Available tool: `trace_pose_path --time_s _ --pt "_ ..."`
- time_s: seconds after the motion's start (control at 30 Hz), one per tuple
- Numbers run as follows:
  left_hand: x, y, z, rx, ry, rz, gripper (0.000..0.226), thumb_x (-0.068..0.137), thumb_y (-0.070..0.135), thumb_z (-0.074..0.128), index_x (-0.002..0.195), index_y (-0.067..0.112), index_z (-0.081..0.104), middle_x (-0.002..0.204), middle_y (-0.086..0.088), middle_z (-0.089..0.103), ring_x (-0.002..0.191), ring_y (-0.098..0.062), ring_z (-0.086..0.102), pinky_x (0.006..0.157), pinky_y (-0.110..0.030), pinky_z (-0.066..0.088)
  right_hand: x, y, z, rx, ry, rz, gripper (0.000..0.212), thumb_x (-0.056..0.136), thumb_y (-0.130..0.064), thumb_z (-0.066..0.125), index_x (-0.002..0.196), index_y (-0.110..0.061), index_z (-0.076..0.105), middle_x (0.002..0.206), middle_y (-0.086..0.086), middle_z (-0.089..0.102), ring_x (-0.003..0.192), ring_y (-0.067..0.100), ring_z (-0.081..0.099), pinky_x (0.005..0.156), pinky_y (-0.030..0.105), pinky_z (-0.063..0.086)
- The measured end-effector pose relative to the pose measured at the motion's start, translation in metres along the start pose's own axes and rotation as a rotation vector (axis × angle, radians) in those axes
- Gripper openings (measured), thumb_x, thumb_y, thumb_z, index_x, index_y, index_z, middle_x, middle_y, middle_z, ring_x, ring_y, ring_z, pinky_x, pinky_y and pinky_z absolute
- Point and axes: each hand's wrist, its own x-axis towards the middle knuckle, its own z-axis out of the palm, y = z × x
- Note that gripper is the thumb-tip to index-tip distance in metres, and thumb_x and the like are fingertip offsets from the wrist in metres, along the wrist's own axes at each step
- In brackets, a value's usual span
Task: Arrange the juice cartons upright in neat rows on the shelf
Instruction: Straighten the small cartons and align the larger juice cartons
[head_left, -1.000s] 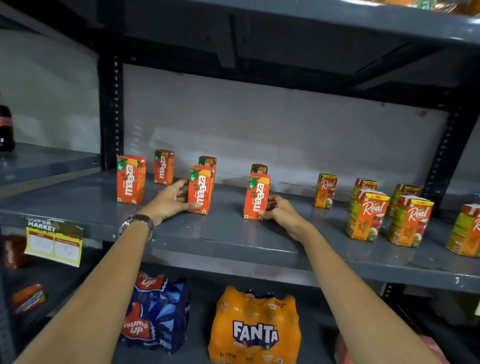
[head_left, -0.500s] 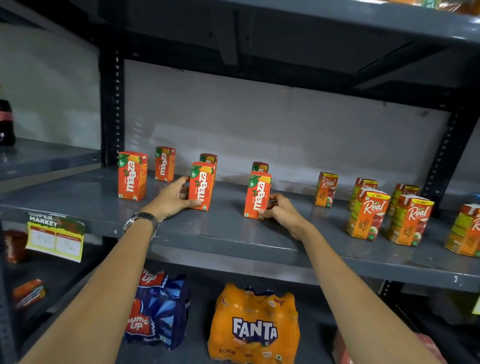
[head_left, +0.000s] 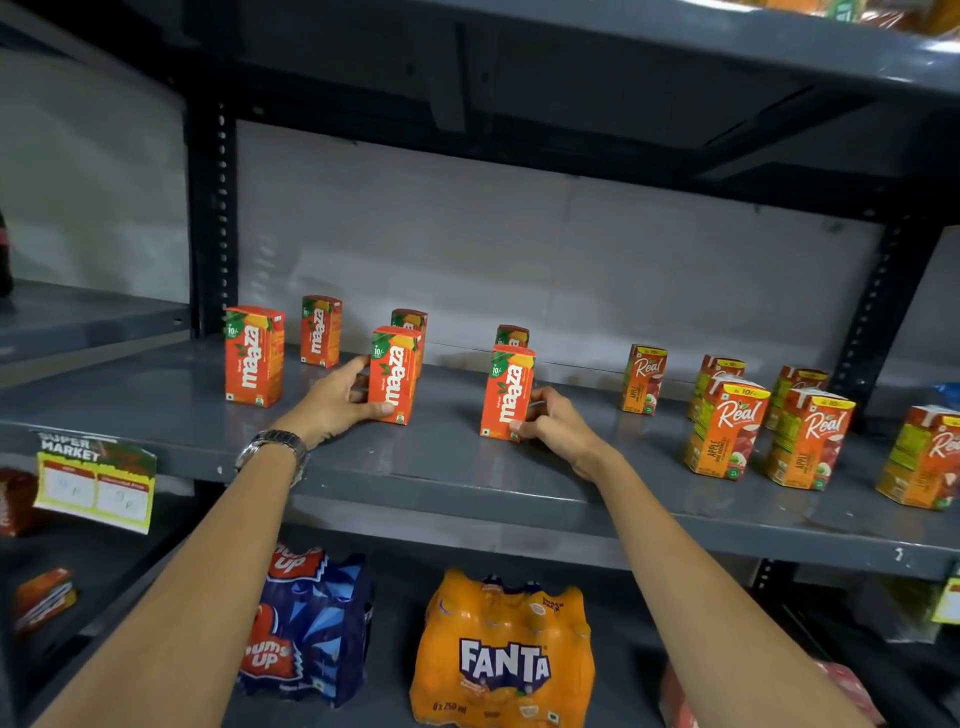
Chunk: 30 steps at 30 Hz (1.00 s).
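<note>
Orange Maaza cartons, both upright on the grey shelf | your left hand holds the middle carton from its left | right hand pinches the right carton low, from its right | long axes vertical; front row gaps uneven, so slide sideways.
</note>
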Motion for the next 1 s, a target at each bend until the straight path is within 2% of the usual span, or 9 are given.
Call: trace_pose_path --time_s 0.17,0.23,0.4,0.5,0.6,0.7,0.8,0.9,1.0 --pt "0.004 -0.006 -0.006 -0.013 0.034 -0.011 0.109 0.066 0.013 0.079 0.147 0.023 0.007 0.146 -0.012 0.036 0.13 -0.027 0.041 0.108 -0.054 0.032 -0.003 -0.003 -0.006 0.115 -0.054 0.026 0.065 0.082 -0.01 0.065 0.135 -0.009 0.029 0.123 0.009 0.052 0.109 0.019 0.051 0.097 0.034 0.043" --pt "-0.001 -0.001 -0.004 -0.027 0.174 0.035 0.117 0.062 0.01 0.082 0.146 0.023 0.002 0.15 -0.01 0.028 0.135 -0.026 0.032 0.111 -0.051 0.028 -0.007 0.002 -0.018 0.179 -0.017 0.01 0.075 0.079 -0.013 0.068 0.14 -0.015 0.024 0.125 0.004 0.048 0.115 0.019 0.048 0.102 0.035 0.04" --pt "-0.011 0.059 0.045 -0.082 0.634 0.45 0.073 0.073 -0.01 0.065 0.136 0.013 0.036 0.138 0.0 0.042 0.124 -0.007 0.042 0.102 -0.023 0.039 -0.036 0.024 -0.059 0.092 0.438 -0.256 0.048 0.08 0.003 0.06 0.125 -0.009 0.047 0.118 0.004 0.055 0.102 0.019 0.056 0.079 0.017 0.048" --pt "-0.008 0.102 0.116 -0.226 0.433 0.544 0.062 0.074 -0.015 0.056 0.124 0.018 0.042 0.122 0.001 0.05 0.111 -0.012 0.051 0.087 -0.019 0.047 -0.066 0.029 -0.081 0.02 0.871 -0.393 0.033 0.079 0.003 0.054 0.11 -0.011 0.054 0.106 0.004 0.06 0.09 0.013 0.057 0.074 0.02 0.047" --pt "-0.008 0.135 0.2 -0.33 0.165 0.44 0.055 0.074 -0.013 0.061 0.119 0.014 0.045 0.109 -0.002 0.054 0.099 -0.013 0.054 0.079 -0.018 0.05 -0.085 0.042 -0.104 -0.104 1.125 -0.31 0.027 0.08 -0.005 0.053 0.106 -0.01 0.053 0.105 0.006 0.06 0.093 0.015 0.056 0.078 0.024 0.044" --pt "-0.008 0.145 0.266 -0.25 -0.082 0.251 0.055 0.078 -0.003 0.064 0.127 0.006 0.042 0.125 -0.01 0.052 0.111 -0.021 0.054 0.093 -0.028 0.043 -0.096 0.061 -0.127 -0.068 1.075 -0.059 0.032 0.081 -0.004 0.05 0.112 -0.005 0.049 0.113 0.014 0.056 0.102 0.029 0.054 0.087 0.04 0.046" --pt "-0.004 0.142 0.297 -0.102 -0.146 0.17 0.057 0.086 0.006 0.058 0.137 0.012 0.032 0.142 -0.01 0.039 0.126 -0.027 0.044 0.101 -0.035 0.039 -0.096 0.076 -0.145 -0.067 0.785 0.081 0.038 0.081 -0.003 0.049 0.119 -0.007 0.049 0.113 0.012 0.059 0.104 0.027 0.054 0.091 0.035 0.044" --pt "-0.001 0.142 0.303 -0.01 -0.088 0.147 0.048 0.091 0.005 0.049 0.135 0.012 0.033 0.139 -0.013 0.042 0.121 -0.027 0.048 0.091 -0.03 0.042 -0.09 0.082 -0.154 -0.059 0.592 0.114 0.038 0.084 -0.007 0.052 0.121 -0.013 0.055 0.118 0.01 0.065 0.11 0.029 0.059 0.095 0.047 0.049" --pt "-0.001 0.143 0.296 0.022 -0.094 0.166 0.04 0.091 0.007 0.05 0.13 0.01 0.04 0.129 -0.013 0.052 0.115 -0.024 0.052 0.084 -0.024 0.038 -0.088 0.076 -0.16 0.032 0.532 0.125 0.034 0.086 -0.002 0.055 0.12 -0.006 0.056 0.117 0.013 0.064 0.108 0.029 0.061 0.092 0.044 0.053"
